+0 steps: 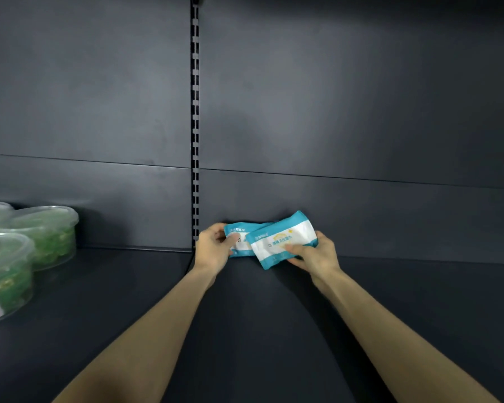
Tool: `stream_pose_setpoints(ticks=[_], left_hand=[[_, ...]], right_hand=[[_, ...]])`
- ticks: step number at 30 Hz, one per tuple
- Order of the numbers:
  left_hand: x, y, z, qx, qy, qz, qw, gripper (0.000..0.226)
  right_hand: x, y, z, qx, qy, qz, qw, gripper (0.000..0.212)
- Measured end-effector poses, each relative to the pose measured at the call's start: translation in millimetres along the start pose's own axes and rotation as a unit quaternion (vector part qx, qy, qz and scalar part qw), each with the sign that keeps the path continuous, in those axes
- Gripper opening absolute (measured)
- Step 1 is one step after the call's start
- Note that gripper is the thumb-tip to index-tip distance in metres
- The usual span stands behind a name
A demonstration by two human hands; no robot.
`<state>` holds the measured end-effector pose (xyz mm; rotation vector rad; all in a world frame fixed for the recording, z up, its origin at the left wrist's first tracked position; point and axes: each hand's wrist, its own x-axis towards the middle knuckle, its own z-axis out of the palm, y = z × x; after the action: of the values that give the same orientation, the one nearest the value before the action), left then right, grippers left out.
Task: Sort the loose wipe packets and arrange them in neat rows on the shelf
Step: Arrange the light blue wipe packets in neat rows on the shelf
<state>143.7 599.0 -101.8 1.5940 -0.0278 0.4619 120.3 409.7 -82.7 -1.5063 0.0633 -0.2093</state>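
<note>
Teal-and-white plastic wipe packet point(282, 242), right hand point(314, 255) pinching, axis 8-to-2 o'clock; overlaps matching packet point(240, 248) at 9 o'clock, left hand point(213, 248) pinching.

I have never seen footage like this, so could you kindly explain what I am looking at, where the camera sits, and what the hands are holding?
There is no machine here: a person is working with two bare hands. The single picture comes from a wide-angle camera worn on the person's head, looking forward and down, so both forearms reach in from the bottom edge. They stretch across a dark shelf toward its back panel. The left hand pinches one teal and white wipe packet, the left packet. The right hand grips the right packet, which is tilted and overlaps the first. Both are near the back of the shelf; I cannot tell whether they rest on it. At the far left stand clear plastic tubs with green contents.
</note>
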Motion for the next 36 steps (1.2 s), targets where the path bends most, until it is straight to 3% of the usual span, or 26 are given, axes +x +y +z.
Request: stream_pose_setpoints(ticks=[4, 8, 10, 14, 23, 36], left_hand=[[2, -4, 1, -0.002, 0.003, 0.005, 1.0, 0.01], [1, -2, 1, 0.02, -0.001, -0.006, 1.0, 0.014], [0, -3, 0, 0.048, -0.021, -0.006, 0.999, 0.029], [0, -6, 1, 0.123, -0.041, 0.006, 0.991, 0.04], [-1, -7, 1, 0.122, -0.058, 0.008, 0.991, 0.028], [0, -6, 3, 0.17, -0.063, 0.013, 0.983, 0.039]], right_hand=[[16, 7, 5, -0.227, 0.016, -0.032, 0.973, 0.025], [19, 7, 13, -0.496, 0.036, -0.046, 0.866, 0.059], [17, 7, 19, -0.485, 0.042, -0.051, 0.872, 0.067], [10, 4, 22, -0.428, 0.042, -0.079, 0.9, 0.058], [12, -3, 14, -0.427, 0.0, -0.147, 0.892, 0.061], [14, -3, 5, -0.478, -0.021, -0.192, 0.857, 0.054]])
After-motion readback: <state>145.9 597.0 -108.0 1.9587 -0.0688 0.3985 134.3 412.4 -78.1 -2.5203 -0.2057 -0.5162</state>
